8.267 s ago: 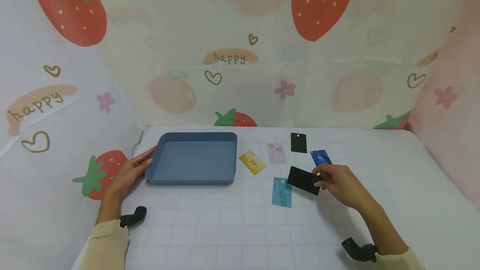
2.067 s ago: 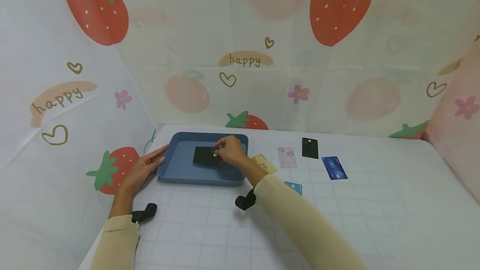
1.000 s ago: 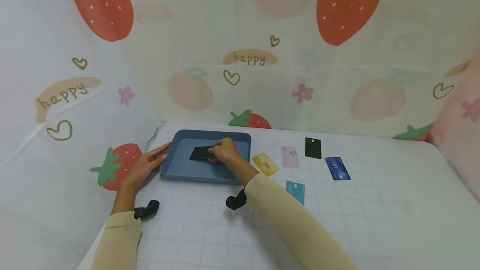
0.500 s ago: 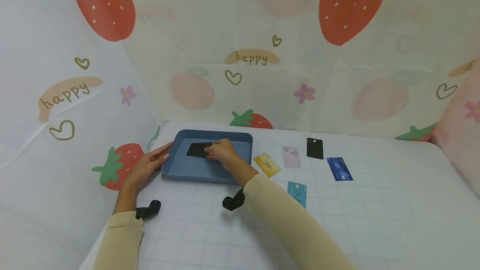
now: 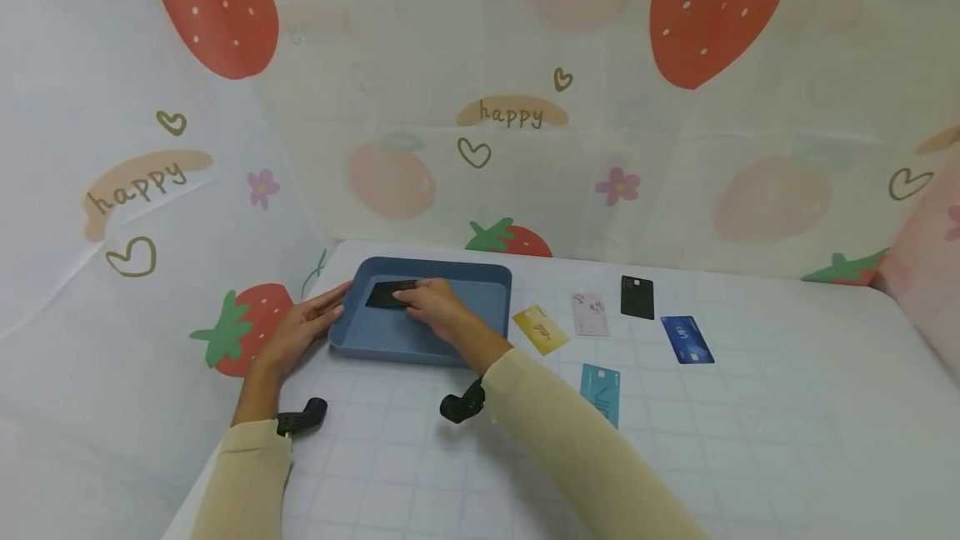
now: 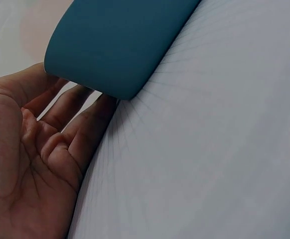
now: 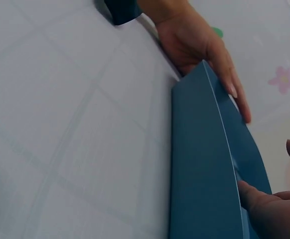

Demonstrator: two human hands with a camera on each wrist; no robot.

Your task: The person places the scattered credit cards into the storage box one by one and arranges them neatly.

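Before you: "happy", backdrop [image 5: 555, 152], beyond far edge of surface [image 5: 750, 440]; "happy", side sheet [image 5: 150, 219], beyond left edge; teal card [image 5: 602, 390], apparently "VIP".

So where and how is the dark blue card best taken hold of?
Probably by the right long edge of the dark blue card, pinched by the right hand coming from the right: it lies flat and thin, with only edges to grip, and a black card lies to its left.

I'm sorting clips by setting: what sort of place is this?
Probably a small staged filming booth: strawberry-printed sheets stand close behind and beside the white table, and two wrist cameras are worn. What lies beyond is hidden.
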